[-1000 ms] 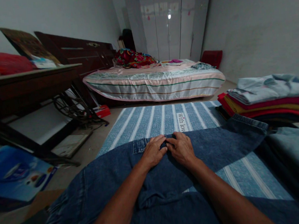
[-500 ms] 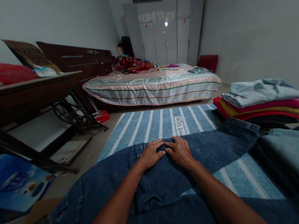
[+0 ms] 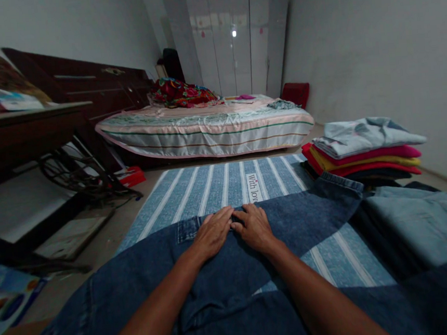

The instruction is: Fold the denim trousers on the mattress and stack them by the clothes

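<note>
Dark blue denim jeans (image 3: 140, 284) lie spread across the bed in front of me, one leg reaching to the right. My left hand (image 3: 215, 231) rests flat on the denim near the far edge of that leg, fingers stretched out beside a stitched pocket patch (image 3: 187, 229). Right beside it, my right hand (image 3: 254, 227) has bent fingers over the same edge, with thumb and forefinger close together on the cloth. The fingertips of both hands nearly meet. Folds of denim bunch up below my wrists.
Under the jeans is a blue-and-white striped sheet (image 3: 194, 191). A stack of folded clothes (image 3: 364, 160) stands at the right, light blue jeans (image 3: 427, 222) nearer me. Behind are another bed (image 3: 205, 132) and a wardrobe (image 3: 223, 47); a sewing-machine table (image 3: 27, 122) is at left.
The view has swung slightly, so the scene sits further left. My left hand now lies flatter on the denim; the right hand stays at the edge. The jeans look much the same.
</note>
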A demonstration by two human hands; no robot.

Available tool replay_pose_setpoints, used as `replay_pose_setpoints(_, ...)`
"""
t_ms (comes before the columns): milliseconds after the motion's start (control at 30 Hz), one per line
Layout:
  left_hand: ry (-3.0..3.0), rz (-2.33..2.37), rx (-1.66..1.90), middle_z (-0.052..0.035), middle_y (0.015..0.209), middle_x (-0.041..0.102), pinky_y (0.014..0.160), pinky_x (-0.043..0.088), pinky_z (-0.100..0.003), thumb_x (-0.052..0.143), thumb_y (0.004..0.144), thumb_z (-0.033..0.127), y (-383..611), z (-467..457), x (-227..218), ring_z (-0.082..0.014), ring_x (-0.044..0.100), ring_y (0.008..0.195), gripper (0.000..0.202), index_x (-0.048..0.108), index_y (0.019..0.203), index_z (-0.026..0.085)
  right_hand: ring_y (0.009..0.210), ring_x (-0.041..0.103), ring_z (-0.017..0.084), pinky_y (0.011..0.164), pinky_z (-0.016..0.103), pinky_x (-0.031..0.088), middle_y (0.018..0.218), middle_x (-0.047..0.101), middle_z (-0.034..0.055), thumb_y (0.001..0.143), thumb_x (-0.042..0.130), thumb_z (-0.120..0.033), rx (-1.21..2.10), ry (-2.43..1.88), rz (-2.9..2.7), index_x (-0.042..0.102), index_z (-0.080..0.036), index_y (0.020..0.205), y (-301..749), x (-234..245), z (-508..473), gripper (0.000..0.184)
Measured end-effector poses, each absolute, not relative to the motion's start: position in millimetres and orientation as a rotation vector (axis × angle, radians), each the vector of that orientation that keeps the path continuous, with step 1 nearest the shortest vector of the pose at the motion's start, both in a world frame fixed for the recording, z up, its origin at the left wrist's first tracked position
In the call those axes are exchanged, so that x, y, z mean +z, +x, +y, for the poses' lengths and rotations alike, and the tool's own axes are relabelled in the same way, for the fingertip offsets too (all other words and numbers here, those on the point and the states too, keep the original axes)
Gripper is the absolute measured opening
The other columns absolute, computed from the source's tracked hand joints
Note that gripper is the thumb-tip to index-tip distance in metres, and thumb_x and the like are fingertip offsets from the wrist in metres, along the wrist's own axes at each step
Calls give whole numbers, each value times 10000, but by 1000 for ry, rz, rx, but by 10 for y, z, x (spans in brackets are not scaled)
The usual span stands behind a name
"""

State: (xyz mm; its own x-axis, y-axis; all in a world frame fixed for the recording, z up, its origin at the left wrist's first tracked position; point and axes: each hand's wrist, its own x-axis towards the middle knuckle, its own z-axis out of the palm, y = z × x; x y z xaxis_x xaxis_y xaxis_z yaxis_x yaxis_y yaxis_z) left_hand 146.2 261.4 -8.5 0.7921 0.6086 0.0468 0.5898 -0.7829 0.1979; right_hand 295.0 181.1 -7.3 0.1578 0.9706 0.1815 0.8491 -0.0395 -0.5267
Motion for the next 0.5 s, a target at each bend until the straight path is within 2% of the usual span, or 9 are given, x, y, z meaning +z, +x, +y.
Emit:
replay_pose_setpoints(267,2711,1022,117,-72,1479,314,1117,190,-430,220,949,350,1497,2514,-24,-169,249,1370,497,325,1402,176,1250,383,238,1036,458,248,1303,509,96,871,474,-403,322,-1874,-1734,455,-202,1302,2998,-151,1803,476)
replay_pose_setpoints(500,2644,1089,58,-72,1510,240,1128,155,-421,188,952,423,1536,2326,40,-173,164,1395,546,254,1426,160,1281,363,254,1025,462,286,1343,470,115,883,414,-360,220,-1916,-1837,530,-209,1262,3057,-333,1786,425)
